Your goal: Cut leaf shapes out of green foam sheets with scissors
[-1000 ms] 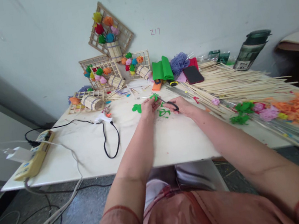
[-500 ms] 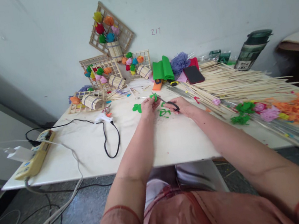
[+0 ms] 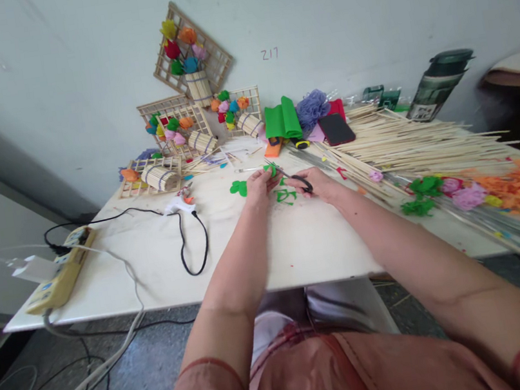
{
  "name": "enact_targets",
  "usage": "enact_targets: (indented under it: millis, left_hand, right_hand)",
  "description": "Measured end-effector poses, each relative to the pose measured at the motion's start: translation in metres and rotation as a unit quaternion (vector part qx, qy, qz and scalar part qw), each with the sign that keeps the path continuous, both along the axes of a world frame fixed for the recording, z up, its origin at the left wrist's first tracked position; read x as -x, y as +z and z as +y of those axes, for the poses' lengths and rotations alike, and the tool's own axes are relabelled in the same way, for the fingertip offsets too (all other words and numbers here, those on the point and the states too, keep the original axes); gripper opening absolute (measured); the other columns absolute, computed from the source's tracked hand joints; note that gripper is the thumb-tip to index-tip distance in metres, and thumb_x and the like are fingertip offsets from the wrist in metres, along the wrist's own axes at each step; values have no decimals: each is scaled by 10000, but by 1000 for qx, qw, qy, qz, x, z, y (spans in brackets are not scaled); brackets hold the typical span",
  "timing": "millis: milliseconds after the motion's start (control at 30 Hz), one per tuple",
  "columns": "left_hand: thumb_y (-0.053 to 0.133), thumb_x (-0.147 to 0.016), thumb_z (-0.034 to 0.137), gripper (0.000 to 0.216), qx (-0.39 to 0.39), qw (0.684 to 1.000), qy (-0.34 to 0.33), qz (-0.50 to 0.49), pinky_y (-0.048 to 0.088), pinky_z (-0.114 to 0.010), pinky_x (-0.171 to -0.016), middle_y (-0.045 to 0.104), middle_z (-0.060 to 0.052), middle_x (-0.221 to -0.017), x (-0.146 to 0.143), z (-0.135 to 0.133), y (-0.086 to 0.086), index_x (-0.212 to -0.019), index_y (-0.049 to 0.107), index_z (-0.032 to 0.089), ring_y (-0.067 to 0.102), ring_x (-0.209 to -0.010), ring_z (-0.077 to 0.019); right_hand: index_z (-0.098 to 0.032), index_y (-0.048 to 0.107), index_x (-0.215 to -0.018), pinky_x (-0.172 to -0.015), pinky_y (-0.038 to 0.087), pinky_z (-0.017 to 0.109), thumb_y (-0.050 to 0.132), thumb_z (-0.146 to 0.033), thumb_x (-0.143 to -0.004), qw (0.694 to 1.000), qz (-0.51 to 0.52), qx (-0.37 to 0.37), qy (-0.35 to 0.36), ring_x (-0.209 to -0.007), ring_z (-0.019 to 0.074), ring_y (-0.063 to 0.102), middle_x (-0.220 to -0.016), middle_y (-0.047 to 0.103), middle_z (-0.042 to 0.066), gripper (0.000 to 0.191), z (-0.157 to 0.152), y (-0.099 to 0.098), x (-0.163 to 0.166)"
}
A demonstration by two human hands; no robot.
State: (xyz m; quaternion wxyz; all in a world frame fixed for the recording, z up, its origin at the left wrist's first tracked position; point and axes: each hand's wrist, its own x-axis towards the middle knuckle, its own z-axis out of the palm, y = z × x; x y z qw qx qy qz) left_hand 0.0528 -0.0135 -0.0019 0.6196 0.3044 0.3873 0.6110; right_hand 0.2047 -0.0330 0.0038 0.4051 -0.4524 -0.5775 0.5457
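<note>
Snipping a thin, floppy green felt piece (image 3: 270, 169) pinched by its edge in the left hand (image 3: 258, 185), the right hand (image 3: 313, 184) grips black-handled scissors (image 3: 297, 179) above the white worktop (image 3: 296, 241), beside green offcuts (image 3: 285, 196).

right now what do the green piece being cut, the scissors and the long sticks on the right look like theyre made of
Green piece: probably felt or craft foam; matte, flat colour, soft cut edges, like the scraps beside it.
Scissors, held in the right hand: thin greyish blades, likely metal, with glossy black handles, probably plastic.
Sticks: pale, straight, thin and unpainted; bamboo or wood skewers by the look.
</note>
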Motion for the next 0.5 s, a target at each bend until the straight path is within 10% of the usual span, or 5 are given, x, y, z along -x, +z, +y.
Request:
enact_targets:
  millis: [500]
  left_hand:
    - [716, -739, 173, 142, 7, 1000, -26, 1, 544, -312, -820, 721, -70, -764, 3, 1, 1, -699, 582, 151, 715, -898, -207]
  right_hand:
    - [-145, 584, -599, -312, 235, 175, 831, -350, -611, 1000, 13, -18, 7, -362, 36, 335, -441, 451, -46, 321, 4, -4, 1]
